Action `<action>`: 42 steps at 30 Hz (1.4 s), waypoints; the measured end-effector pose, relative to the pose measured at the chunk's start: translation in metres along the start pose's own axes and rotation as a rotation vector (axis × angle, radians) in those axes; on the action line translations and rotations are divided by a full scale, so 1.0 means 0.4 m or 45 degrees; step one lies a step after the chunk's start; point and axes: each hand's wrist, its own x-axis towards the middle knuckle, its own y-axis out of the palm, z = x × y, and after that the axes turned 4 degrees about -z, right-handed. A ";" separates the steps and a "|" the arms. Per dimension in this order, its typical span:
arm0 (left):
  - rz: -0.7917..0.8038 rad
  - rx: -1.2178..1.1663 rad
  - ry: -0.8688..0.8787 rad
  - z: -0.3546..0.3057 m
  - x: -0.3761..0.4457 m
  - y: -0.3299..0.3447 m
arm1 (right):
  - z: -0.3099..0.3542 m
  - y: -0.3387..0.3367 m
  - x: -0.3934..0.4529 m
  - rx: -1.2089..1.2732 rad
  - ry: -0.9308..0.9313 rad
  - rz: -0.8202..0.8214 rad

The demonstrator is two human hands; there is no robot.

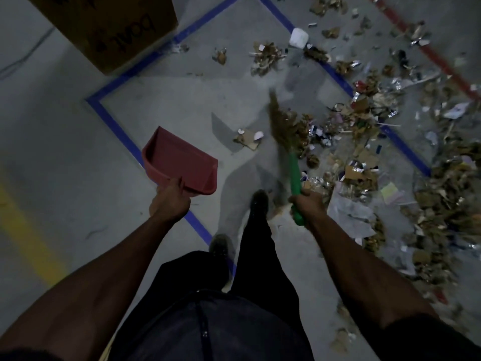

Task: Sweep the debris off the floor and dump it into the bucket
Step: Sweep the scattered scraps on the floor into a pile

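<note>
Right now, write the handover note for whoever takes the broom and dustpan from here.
Left hand grips the red dustpan, held up off the floor; nothing shows in it.
Right hand grips the green handle of the broom; its bristles are blurred at the near edge of the debris.
Done: nothing collected that shows.
Left: litter of paper, cardboard and foil scraps spreads across the right side, over the blue tape line; one cardboard scrap lies apart, between pan and broom. Sweep it into a pile, load the pan, dump it. No bucket is in view; a cardboard box stands top left.
</note>
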 end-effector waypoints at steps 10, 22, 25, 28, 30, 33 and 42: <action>0.029 0.005 0.028 0.087 -0.082 0.021 | -0.099 0.063 -0.207 -0.122 -0.263 -0.066; 0.023 0.019 0.142 0.099 -0.127 0.025 | -0.183 0.136 -0.233 -0.594 -0.299 0.197; 0.011 0.009 0.170 0.101 -0.128 0.034 | -0.173 0.080 -0.188 -0.517 -0.191 0.133; 0.019 -0.001 0.169 0.090 -0.122 0.039 | -0.148 0.027 -0.147 -0.450 -0.156 0.050; 0.025 -0.005 0.148 0.077 -0.116 0.039 | -0.130 0.013 -0.133 -0.392 -0.165 -0.021; 0.044 -0.012 0.153 0.046 -0.105 0.035 | -0.115 0.015 -0.144 -0.411 -0.225 -0.089; 0.022 -0.108 0.229 -0.121 -0.048 0.046 | -0.111 -0.096 -0.088 -0.501 -0.159 0.035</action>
